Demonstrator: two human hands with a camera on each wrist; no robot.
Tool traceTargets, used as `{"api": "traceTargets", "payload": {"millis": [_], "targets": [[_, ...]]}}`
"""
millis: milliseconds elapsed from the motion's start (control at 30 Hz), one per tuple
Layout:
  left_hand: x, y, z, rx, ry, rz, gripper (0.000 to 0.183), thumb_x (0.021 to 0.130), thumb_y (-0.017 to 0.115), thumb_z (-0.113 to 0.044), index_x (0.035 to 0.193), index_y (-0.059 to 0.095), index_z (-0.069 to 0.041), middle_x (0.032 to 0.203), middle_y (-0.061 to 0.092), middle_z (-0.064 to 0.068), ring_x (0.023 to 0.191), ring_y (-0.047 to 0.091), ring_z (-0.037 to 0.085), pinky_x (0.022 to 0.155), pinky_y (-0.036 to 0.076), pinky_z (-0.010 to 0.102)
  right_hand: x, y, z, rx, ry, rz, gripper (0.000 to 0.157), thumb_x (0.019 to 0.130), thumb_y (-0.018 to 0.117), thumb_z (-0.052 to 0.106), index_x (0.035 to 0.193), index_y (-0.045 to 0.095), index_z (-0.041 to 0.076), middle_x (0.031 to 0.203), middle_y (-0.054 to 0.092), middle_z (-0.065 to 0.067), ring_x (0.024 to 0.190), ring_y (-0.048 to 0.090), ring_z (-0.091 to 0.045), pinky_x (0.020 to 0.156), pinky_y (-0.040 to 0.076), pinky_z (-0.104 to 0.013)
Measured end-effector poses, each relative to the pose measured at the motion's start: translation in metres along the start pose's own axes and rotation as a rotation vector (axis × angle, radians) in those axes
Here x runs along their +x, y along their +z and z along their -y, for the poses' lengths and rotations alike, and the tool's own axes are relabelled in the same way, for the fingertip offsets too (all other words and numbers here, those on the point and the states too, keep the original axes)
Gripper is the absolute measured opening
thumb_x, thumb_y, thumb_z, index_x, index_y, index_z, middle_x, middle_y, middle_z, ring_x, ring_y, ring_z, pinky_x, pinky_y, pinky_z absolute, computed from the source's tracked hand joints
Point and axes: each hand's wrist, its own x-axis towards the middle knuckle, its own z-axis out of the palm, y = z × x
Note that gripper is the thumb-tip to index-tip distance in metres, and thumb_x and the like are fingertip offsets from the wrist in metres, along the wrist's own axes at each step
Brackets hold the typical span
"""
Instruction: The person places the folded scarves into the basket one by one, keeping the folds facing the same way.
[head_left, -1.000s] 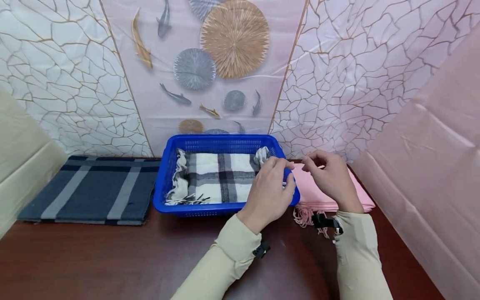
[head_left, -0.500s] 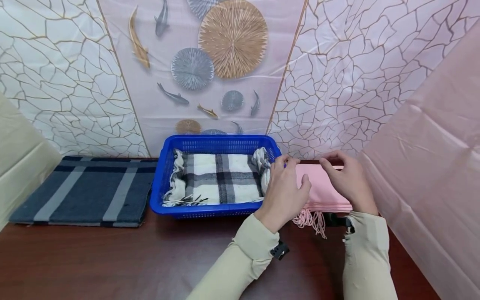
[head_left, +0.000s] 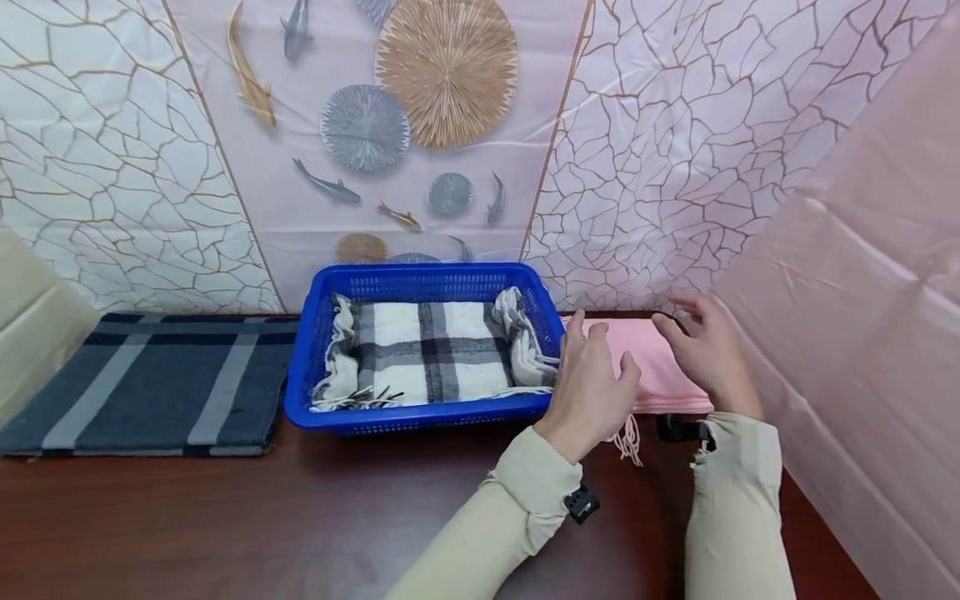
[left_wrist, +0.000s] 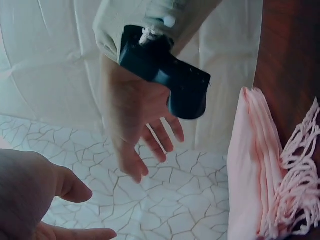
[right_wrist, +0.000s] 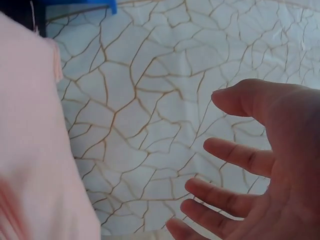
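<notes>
A folded pink shawl (head_left: 648, 375) with a fringe lies to the right of the blue basket. Over its left side is my left hand (head_left: 592, 392), fingers spread and holding nothing; it overlaps the basket's corner in the head view. My right hand (head_left: 708, 354) is above the shawl's right side, also empty, with the fingers apart as the right wrist view shows. The left wrist view has the right hand (left_wrist: 130, 120) facing the left one, with the shawl (left_wrist: 255, 170) beside them. Inside the blue basket (head_left: 420, 412) rests a black, grey and white plaid scarf (head_left: 405, 358) with bunched fringed ends.
A folded dark blue cloth (head_left: 172, 383) with grey stripes lies left of the basket on the brown table (head_left: 300, 517). A patterned sheet (head_left: 637, 167) hangs behind everything, and a pink cloth wall (head_left: 862, 333) rises at the right.
Both hands have moved right, away from the basket's right end to above the pink shawl. Their fingers have spread wider. The head view has shifted slightly right.
</notes>
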Motion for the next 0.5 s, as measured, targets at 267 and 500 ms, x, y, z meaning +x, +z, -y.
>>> {"api": "traceTargets", "payload": {"millis": [267, 500], "targets": [[0.002, 0.016, 0.001, 0.026, -0.069, 0.115, 0.052, 0.102, 0.055, -0.033, 0.141, 0.056, 0.001, 0.164, 0.032, 0.021, 0.153, 0.035, 0.028, 0.121, 0.036, 0.034, 0.004, 0.006, -0.019, 0.004, 0.061, 0.034, 0.058, 0.103, 0.057, 0.028, 0.145, 0.044, -0.009, 0.153, 0.038, -0.034, 0.143, 0.036, -0.051, 0.115, 0.032, -0.065], [0.002, 0.033, -0.007, 0.061, -0.112, 0.181, 0.045, 0.102, 0.053, -0.037, 0.139, 0.06, -0.013, 0.167, 0.024, 0.022, 0.156, 0.024, 0.034, 0.122, 0.035, 0.044, 0.006, 0.001, -0.044, -0.105, 0.124, 0.083, 0.065, 0.105, 0.051, 0.04, 0.148, 0.04, -0.008, 0.151, 0.04, -0.036, 0.143, 0.035, -0.053, 0.113, 0.029, -0.068]]}}
